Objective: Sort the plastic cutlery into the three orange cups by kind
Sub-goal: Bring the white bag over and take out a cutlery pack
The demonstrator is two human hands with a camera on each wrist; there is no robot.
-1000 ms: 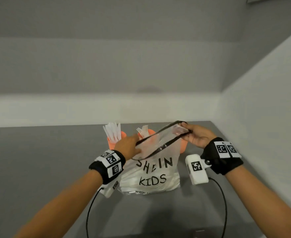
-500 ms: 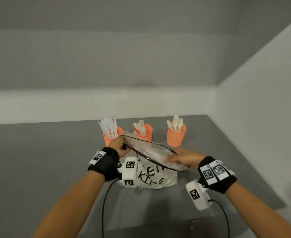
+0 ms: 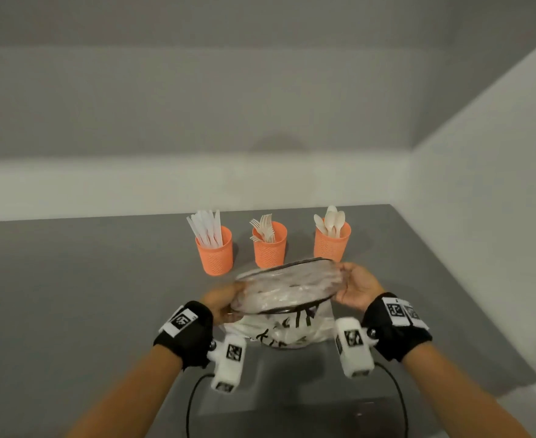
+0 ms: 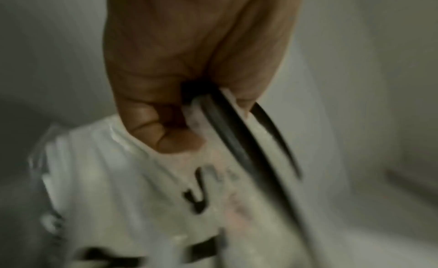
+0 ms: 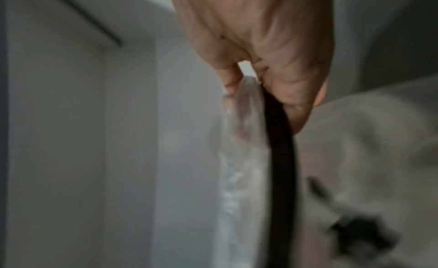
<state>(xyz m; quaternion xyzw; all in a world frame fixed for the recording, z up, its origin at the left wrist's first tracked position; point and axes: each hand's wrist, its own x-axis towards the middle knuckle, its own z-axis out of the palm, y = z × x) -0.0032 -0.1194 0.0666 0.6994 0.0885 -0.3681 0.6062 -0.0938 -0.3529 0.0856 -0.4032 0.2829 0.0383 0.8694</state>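
Note:
Three orange mesh cups stand in a row on the grey table. The left cup [image 3: 215, 254] holds white knives, the middle cup [image 3: 269, 246] holds forks, the right cup [image 3: 331, 243] holds spoons. In front of them I hold a clear plastic bag [image 3: 287, 287] with a black zip rim and black lettering. My left hand [image 3: 225, 303] grips the bag's left end; the left wrist view shows the fingers [image 4: 151, 122] curled round the black rim [image 4: 237, 133]. My right hand [image 3: 353, 287] pinches the right end, thumb and fingers on the black rim [image 5: 279, 141].
The grey table [image 3: 86, 295] ends at a pale wall behind the cups and a white wall [image 3: 481, 248] on the right. Black cables [image 3: 194, 403] run from the wrist cameras toward the near edge.
The bag's mouth has tipped flatter and turned toward me, and both hands have dropped lower and nearer. The three cups, hidden behind the bag a second ago, now show fully.

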